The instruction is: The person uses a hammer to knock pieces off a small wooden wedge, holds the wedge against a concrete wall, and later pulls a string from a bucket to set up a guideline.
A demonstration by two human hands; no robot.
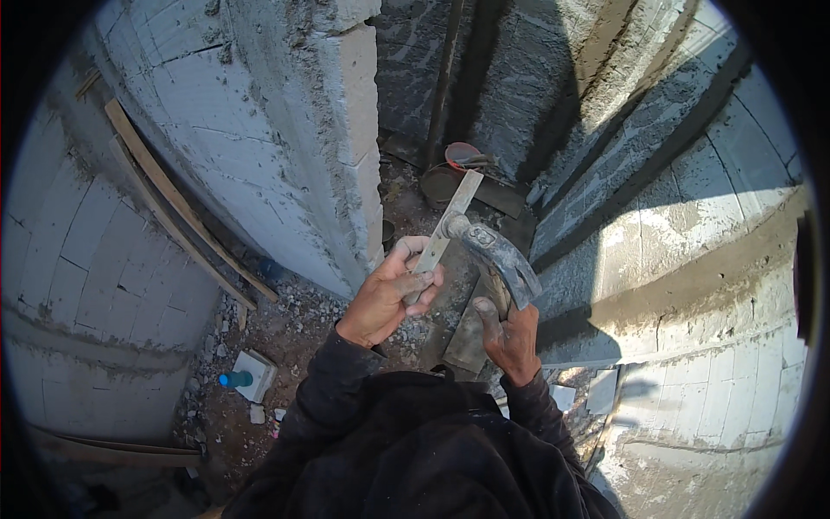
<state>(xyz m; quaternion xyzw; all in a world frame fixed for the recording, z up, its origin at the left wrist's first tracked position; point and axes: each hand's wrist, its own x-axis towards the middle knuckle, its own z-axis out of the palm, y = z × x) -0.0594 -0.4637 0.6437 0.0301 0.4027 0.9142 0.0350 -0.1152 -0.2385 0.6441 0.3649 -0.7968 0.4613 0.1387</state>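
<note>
My left hand (pixel 399 290) pinches the lower end of a flat, narrow metal strip (pixel 461 195) with small holes along it. The strip slants up and away to the right. In my right hand (pixel 512 339) is a claw hammer (pixel 497 257), gripped by its handle, which the fingers mostly cover. The dusty hammer head lies across the strip's middle, its round face at or very near the metal; whether they touch I cannot tell. The claw points toward the lower right.
Block walls (pixel 251 130) rise at the left and right (pixel 692 233). Ahead on the floor sits a red-rimmed bucket (pixel 462 154) with tools by it. Long planks (pixel 173 208) lean at the left. Rubble surrounds a white block (pixel 256 372) and a blue-capped bottle (pixel 235 379).
</note>
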